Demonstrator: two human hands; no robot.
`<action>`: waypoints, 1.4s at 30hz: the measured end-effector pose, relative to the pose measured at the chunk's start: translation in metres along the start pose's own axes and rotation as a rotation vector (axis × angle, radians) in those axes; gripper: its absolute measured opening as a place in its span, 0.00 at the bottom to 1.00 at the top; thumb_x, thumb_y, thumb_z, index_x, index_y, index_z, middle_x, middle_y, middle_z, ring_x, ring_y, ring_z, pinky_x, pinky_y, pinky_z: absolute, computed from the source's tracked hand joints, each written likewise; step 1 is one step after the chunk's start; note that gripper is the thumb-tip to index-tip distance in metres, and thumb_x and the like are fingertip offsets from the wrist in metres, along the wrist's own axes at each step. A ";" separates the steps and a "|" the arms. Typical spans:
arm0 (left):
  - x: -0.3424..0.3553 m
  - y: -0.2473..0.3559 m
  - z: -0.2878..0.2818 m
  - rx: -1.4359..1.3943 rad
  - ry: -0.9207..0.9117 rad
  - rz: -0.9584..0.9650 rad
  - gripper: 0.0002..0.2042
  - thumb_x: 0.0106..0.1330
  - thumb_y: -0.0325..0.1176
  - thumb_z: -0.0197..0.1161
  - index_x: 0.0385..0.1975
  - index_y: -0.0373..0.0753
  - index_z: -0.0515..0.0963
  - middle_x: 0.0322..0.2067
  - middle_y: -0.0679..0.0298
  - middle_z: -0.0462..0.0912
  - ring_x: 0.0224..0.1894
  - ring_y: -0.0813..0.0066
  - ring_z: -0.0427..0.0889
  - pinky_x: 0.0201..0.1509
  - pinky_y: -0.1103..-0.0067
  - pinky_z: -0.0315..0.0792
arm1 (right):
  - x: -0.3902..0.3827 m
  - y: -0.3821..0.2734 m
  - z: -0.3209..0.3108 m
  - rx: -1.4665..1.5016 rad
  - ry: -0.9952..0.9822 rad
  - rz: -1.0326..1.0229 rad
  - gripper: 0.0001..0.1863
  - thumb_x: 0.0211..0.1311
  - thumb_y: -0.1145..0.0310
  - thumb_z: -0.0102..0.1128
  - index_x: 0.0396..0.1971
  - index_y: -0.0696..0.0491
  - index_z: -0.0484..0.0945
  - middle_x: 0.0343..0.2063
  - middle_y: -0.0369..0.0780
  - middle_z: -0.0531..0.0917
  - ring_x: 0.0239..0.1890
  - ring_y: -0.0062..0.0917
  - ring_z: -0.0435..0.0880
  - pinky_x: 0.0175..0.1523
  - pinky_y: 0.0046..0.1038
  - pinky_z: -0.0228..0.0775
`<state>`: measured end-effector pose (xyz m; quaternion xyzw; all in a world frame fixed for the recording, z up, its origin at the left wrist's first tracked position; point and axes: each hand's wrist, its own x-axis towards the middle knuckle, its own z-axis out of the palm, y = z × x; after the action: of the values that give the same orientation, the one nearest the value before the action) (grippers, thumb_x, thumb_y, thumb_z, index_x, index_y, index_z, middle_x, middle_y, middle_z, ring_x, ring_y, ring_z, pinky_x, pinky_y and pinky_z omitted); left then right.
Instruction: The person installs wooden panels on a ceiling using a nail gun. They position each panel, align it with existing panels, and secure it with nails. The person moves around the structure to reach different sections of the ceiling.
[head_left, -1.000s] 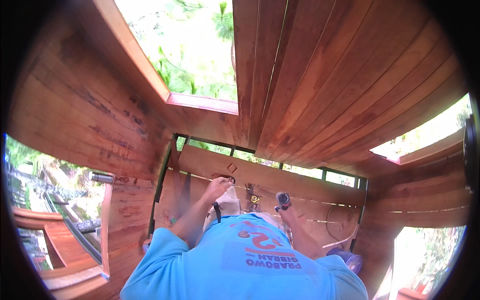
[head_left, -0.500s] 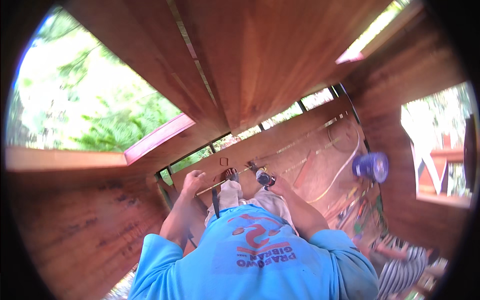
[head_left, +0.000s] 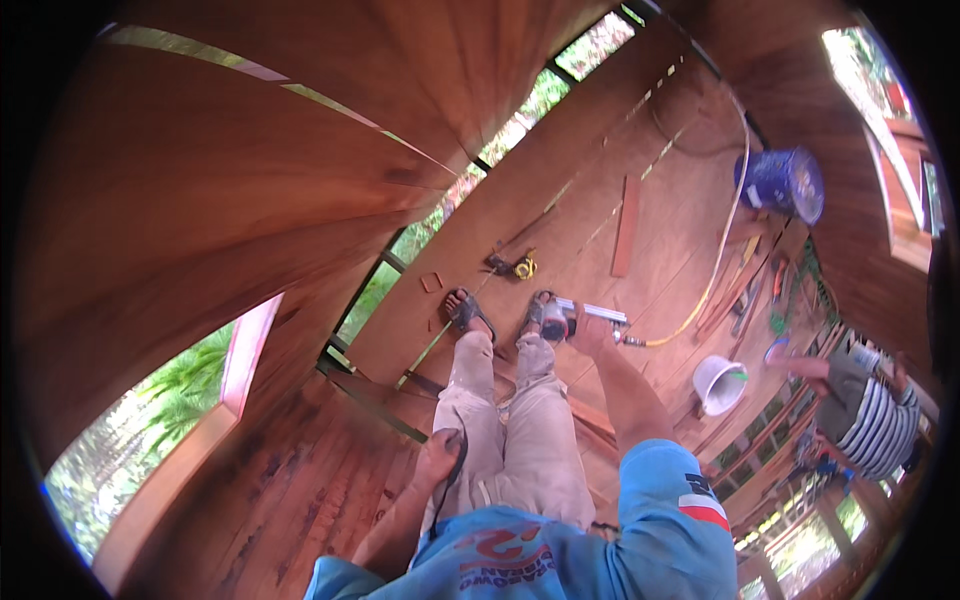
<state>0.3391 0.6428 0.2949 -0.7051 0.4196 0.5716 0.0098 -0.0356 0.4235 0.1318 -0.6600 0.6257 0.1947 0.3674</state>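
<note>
I look down on my legs in beige trousers and sandals (head_left: 468, 312) on a wooden plank floor (head_left: 560, 170). My right hand (head_left: 590, 332) is stretched down beside my right foot and grips a silver and black nail gun (head_left: 578, 318). A yellow hose (head_left: 715, 270) runs from the tool across the floor. My left hand (head_left: 438, 462) lies against my left thigh, its fingers curled round a thin black strap (head_left: 456, 470). A yellow tape measure (head_left: 524, 267) lies just beyond my feet.
A loose short plank (head_left: 626, 225) lies on the floor ahead. Farther off stand a blue bucket (head_left: 782, 182) and a white bucket (head_left: 720, 383). Another person in a striped shirt (head_left: 872, 422) crouches at the right. Green foliage shows through an open gap (head_left: 400, 262) beside the floor.
The view has swung down from the wall boards to the floor and my feet. My right hand has dropped with the nail gun beside my foot; my left hand has come down to my thigh.
</note>
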 end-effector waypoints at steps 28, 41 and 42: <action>0.078 0.066 0.059 0.382 -0.188 -0.289 0.23 0.59 0.36 0.67 0.55 0.41 0.76 0.59 0.51 0.74 0.64 0.49 0.71 0.66 0.59 0.63 | 0.266 0.119 0.184 0.102 0.052 0.157 0.57 0.51 0.63 0.73 0.77 0.46 0.44 0.62 0.48 0.72 0.63 0.44 0.72 0.69 0.46 0.58; 0.039 0.063 0.063 0.147 0.100 -0.152 0.18 0.61 0.44 0.69 0.43 0.36 0.80 0.42 0.48 0.84 0.49 0.46 0.81 0.54 0.60 0.74 | 0.008 0.120 0.160 0.819 -0.016 0.326 0.25 0.62 0.68 0.54 0.59 0.64 0.73 0.31 0.40 0.82 0.31 0.24 0.80 0.36 0.29 0.74; 0.035 0.066 0.061 0.137 0.111 -0.160 0.18 0.62 0.43 0.68 0.44 0.37 0.80 0.42 0.48 0.84 0.48 0.46 0.82 0.54 0.61 0.74 | -0.013 0.116 0.145 0.967 -0.101 0.392 0.25 0.63 0.68 0.54 0.59 0.63 0.73 0.33 0.41 0.82 0.32 0.24 0.81 0.35 0.28 0.74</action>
<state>0.2498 0.6097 0.2760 -0.7646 0.3997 0.4992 0.0803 -0.1202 0.5438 0.0182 -0.2753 0.7374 -0.0196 0.6166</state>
